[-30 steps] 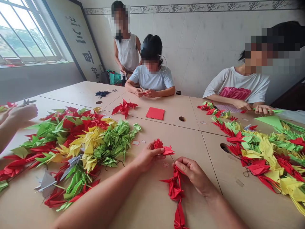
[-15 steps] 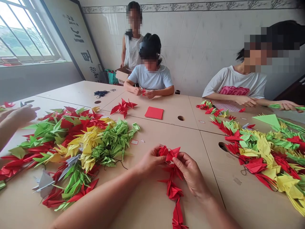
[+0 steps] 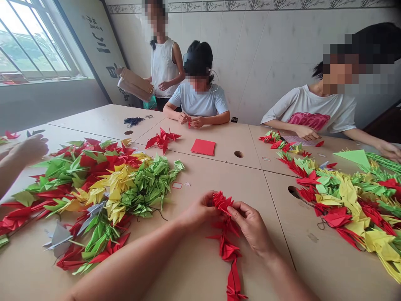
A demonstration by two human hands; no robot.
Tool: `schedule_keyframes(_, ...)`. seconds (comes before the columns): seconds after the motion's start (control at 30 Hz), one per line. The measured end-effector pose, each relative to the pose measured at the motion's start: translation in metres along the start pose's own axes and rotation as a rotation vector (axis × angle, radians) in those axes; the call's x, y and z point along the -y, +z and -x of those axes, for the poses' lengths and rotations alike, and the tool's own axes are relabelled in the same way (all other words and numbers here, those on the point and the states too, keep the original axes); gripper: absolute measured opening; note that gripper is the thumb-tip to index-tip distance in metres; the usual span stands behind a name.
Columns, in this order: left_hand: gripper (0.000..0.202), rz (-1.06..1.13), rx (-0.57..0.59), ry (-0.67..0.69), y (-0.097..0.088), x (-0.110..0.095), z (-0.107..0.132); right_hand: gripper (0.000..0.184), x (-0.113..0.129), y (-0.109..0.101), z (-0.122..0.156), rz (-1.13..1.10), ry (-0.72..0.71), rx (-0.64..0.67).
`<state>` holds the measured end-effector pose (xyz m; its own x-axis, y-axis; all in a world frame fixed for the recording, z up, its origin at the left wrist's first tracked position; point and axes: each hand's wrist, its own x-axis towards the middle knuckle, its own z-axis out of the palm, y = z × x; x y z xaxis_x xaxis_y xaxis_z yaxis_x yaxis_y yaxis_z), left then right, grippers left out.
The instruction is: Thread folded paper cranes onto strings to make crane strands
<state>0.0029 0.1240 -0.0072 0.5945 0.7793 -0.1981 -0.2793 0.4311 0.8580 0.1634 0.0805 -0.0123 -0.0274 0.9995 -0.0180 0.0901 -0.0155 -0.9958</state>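
Observation:
Between my hands are red folded paper cranes (image 3: 223, 202), bunched closely together. My left hand (image 3: 205, 207) grips the bunch from the left, its fingertips partly hidden behind the paper. My right hand (image 3: 249, 223) pinches the bunch's right side between thumb and fingers. Below them hangs a string of more red paper cranes (image 3: 229, 251), which runs toward me across the table on a dark cord. To the left of my forearm lies a large heap of strung green, yellow, red and grey paper cranes (image 3: 115, 179).
Ahead lie a stack of red paper squares (image 3: 203, 147), loose red cranes (image 3: 162, 140) and dark cord (image 3: 133, 122). More crane strings (image 3: 347, 200) spread along the right. Table holes (image 3: 238, 154) are nearby. Several people surround the table; a co-worker's hand (image 3: 29, 148) reaches in from the left.
The red cranes between my hands have been pressed closer together. The standing person moved left, lifting a cardboard box. The right-hand person lowered a bundle of green strips to the table.

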Motion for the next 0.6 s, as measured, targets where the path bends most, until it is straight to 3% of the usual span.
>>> schedule_keyframes(0.2,0.039,-0.038,0.089,0.019,-0.003,0.0,0.0,0.03,-0.006,-0.004,-0.002,0.041,-0.001,-0.01)
schedule_keyframes(0.4,0.039,-0.16,-0.015,0.077,-0.005,-0.001,-0.003,0.033,-0.003,-0.006,-0.002,0.096,-0.034,0.008)
schedule_keyframes(0.6,0.03,-0.018,-0.138,0.113,-0.013,-0.001,-0.008,0.048,0.001,-0.015,0.001,0.058,0.053,0.25)
